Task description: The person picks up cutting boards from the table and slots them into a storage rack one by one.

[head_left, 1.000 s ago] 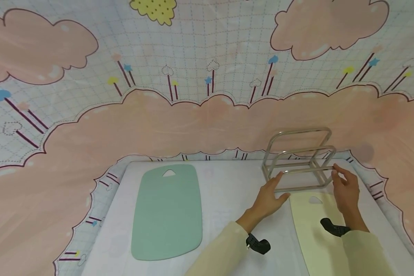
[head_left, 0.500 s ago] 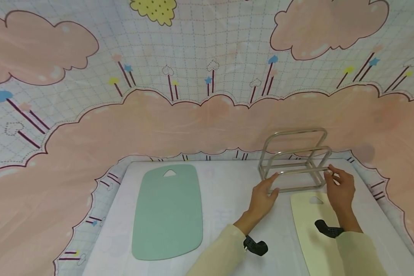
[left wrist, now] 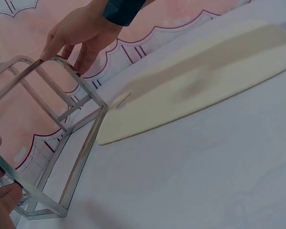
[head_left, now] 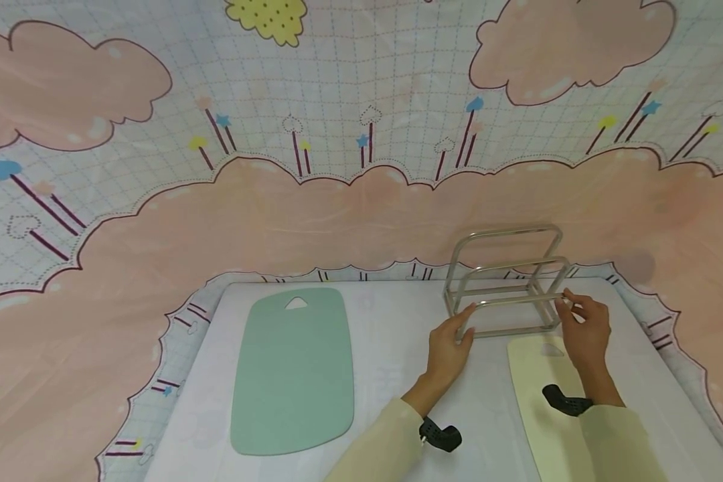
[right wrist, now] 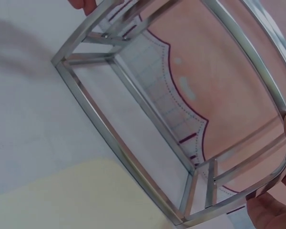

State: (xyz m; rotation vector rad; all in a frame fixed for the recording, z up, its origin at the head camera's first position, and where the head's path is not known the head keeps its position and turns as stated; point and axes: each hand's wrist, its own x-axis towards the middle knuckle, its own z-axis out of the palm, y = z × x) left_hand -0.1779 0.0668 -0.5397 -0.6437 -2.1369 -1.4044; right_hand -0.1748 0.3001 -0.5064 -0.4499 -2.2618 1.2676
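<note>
A metal wire rack (head_left: 518,300) with several looped bars stands at the back right of the white table. My left hand (head_left: 448,351) holds its front left corner, thumb and fingers around the frame. At the opposite front corner, my right hand (head_left: 589,331) pinches the top bar. The right wrist view shows the rack's base frame (right wrist: 97,114) close over the table, with my right fingertips (right wrist: 267,210) on the curved bar. Just in front of the rack lies a pale yellow cutting board (head_left: 545,395), partly covered by my right forearm.
A green cutting board (head_left: 292,375) with a triangular hole lies flat on the left of the white table (head_left: 397,321). Behind the table's back edge hangs a cloth (head_left: 337,221) printed with clouds. Each wrist wears a black device (head_left: 441,435).
Both hands have shifted the rack a short way to the left along the back of the table. The left thumb has closed in on the frame. The two boards have stayed put.
</note>
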